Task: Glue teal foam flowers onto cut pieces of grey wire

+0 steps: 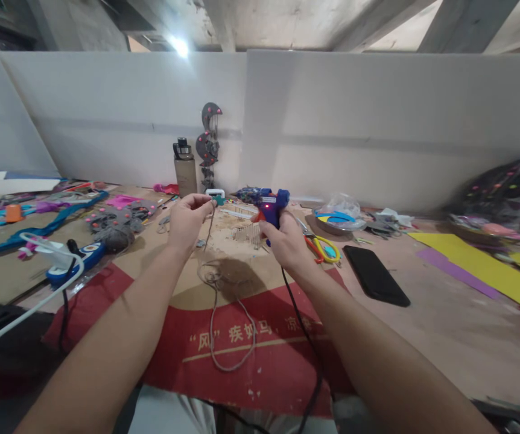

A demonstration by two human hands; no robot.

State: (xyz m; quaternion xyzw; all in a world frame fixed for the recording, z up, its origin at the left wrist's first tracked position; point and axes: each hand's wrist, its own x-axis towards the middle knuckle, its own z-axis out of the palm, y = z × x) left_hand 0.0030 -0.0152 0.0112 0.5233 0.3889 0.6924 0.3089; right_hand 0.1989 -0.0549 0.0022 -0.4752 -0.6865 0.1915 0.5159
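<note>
Left hand (192, 220) pinching grey cord (213, 278) by teal piece (219, 199), right hand (288, 240) gripping hot-glue gun (274, 208), nozzle (239, 194) facing nine o'clock: a slip could burn left fingertips (209, 205).

We see smooth plastic with a slight sheen on the glue gun (276, 205) and a matt, fibrous look to the string (212, 277). The phone (375, 275) looks smooth. We read translucent plastic in the bottle (185, 176), thin, crinkled, shiny film in the bag (345, 206), matt paper or card in the yellow sheet (481, 265), and rough concrete in the beams (296, 24).
</note>
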